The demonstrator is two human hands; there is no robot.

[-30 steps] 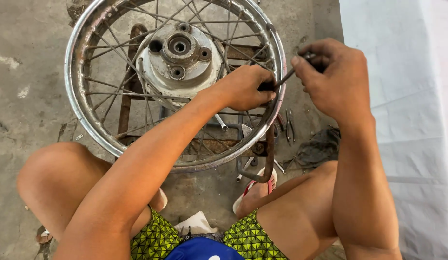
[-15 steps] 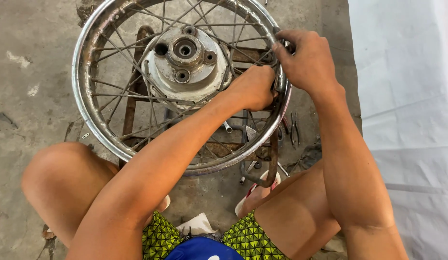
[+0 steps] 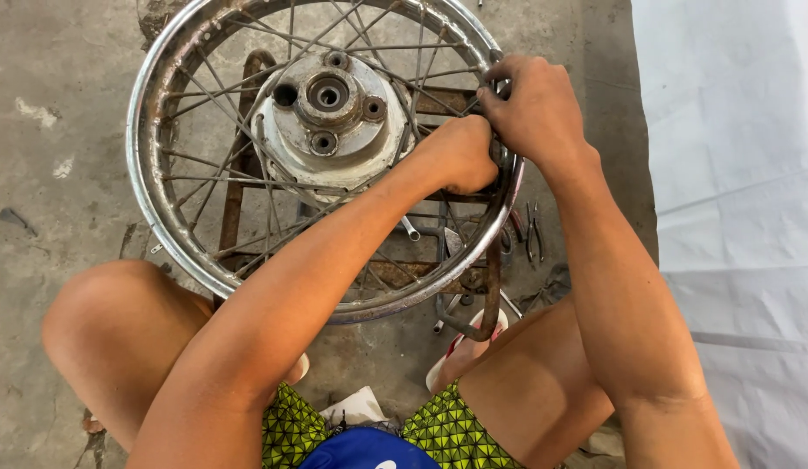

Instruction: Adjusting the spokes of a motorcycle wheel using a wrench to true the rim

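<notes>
A worn spoked wheel lies flat on a rusty metal stand (image 3: 233, 205); its steel rim (image 3: 157, 227) is pitted and its grey hub (image 3: 327, 108) has several holes. My left hand (image 3: 461, 156) is a closed fist on the spokes just inside the rim's right side. Touching it from above, my right hand (image 3: 536, 108) has its fingers curled over the rim's upper right. Whatever is inside either hand is hidden. My bare knees flank the wheel's near edge.
Pliers (image 3: 534, 229) and other small metal tools lie on the concrete under and right of the rim. A white sheet (image 3: 734, 174) covers the floor on the right. A sandal (image 3: 463, 349) sits beneath the stand's near corner.
My right hand held a thin dark tool away from the rim; it has moved left onto the rim beside my left hand, and the tool is no longer visible.
</notes>
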